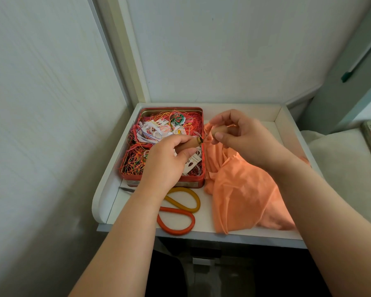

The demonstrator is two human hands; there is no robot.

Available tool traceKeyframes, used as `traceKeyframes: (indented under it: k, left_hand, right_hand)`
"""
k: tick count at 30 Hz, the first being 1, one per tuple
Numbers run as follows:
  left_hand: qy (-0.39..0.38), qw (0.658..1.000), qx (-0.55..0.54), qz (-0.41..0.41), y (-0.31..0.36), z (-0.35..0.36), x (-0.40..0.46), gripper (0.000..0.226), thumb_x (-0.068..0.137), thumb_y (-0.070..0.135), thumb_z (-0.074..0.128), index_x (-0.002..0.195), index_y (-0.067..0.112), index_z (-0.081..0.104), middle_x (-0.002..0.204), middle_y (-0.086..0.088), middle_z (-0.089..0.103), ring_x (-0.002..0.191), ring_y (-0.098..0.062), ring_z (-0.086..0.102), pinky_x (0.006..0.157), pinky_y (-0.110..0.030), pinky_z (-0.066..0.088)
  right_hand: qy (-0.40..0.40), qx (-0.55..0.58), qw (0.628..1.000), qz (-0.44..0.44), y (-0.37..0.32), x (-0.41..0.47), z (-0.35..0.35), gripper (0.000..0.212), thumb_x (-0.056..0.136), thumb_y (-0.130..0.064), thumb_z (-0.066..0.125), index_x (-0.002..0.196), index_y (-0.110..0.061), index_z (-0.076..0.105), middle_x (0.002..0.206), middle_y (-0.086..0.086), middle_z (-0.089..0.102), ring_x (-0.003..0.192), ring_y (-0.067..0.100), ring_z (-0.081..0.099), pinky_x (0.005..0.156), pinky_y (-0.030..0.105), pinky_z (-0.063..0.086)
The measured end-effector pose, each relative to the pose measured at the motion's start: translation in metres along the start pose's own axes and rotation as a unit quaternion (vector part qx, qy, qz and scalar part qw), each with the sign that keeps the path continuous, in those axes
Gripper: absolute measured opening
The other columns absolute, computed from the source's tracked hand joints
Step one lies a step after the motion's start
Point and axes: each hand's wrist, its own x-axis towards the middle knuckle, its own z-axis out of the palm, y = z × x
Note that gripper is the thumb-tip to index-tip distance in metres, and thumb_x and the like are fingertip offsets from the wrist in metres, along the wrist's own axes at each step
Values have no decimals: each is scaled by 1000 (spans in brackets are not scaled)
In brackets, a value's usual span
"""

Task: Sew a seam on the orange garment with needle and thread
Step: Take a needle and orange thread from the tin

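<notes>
as both hands (165, 155) (242, 136) hold wooden tube halves (190, 144), tin label (189, 185) unreadable

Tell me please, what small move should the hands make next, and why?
Probably the right hand should draw a needle out of the open wooden tube that the left hand grips. The right hand holds the tube's cap, so the case is just opened, and no needle is visible in either hand. The orange garment lies loose on the tray, not yet being sewn.
</notes>
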Motion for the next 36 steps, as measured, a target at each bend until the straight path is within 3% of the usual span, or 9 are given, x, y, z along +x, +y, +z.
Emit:
traceKeyframes:
  k: [4,7,12,18,23,26,29,33,36]
  left_hand:
    - [1,1000,6,-7,0,1,0,27,86,19,71,113,23,70,94,23,63,86,19,53,73,5,33]
    - [-6,1000,9,-7,0,2,1,27,86,20,71,113,22,70,100,15,66,88,16,54,72,5,33]
    - [-10,1000,22,-2,-1,1,0,27,86,21,71,113,22,70,97,15,64,84,16,53,72,4,34]
    - [1,999,29,12,-1,1,-1,25,86,21,71,110,24,71,95,15,64,83,18,53,70,2,35]
    - [-6,999,43,32,0,3,-3,25,85,18,72,109,22,71,96,14,64,84,19,53,71,3,34]
    - [-3,998,49,42,2,5,-4,25,84,18,73,108,20,71,93,15,63,84,17,53,72,3,33]
    - [-4,997,56,48,3,4,-4,23,83,18,74,106,19,72,95,11,66,87,4,54,72,1,35]
    - [5,998,56,18,1,2,-3,23,84,20,73,107,22,71,92,15,64,78,2,55,70,2,35]
    - [5,998,58,18,1,1,-3,23,83,18,74,106,22,72,90,17,62,78,4,56,70,2,34]
  right_hand:
    - [-4,-16,1000,-15,4,0,5,29,88,0,65,92,-28,58,91,-5,71,91,9,69,86,25,54]
    - [-1,-51,998,-42,3,-1,10,34,86,0,68,89,-33,57,85,-14,68,88,8,67,85,26,53]
    - [14,-126,988,-85,1,-2,15,28,84,-3,69,92,-29,59,87,-15,66,85,3,60,74,11,44]
    - [30,-155,986,-55,3,-2,17,10,93,-29,62,85,-27,57,65,-1,66,57,10,62,60,34,51]
    - [58,-280,958,-7,4,0,19,53,82,-67,35,67,-20,53,57,-2,55,54,15,52,55,34,41]
    - [63,-285,956,28,3,2,18,80,75,-74,22,69,-9,68,61,4,60,59,19,56,57,36,43]
    - [41,-245,966,68,2,2,15,88,74,-78,15,74,-13,74,53,1,59,51,13,54,58,33,45]
    - [-26,-59,997,37,-1,-2,6,30,86,-55,55,102,-30,59,78,-7,72,49,15,61,48,20,41]
    - [-41,-66,996,32,1,-2,5,18,91,-33,64,91,-15,62,74,1,73,51,22,65,50,21,46]
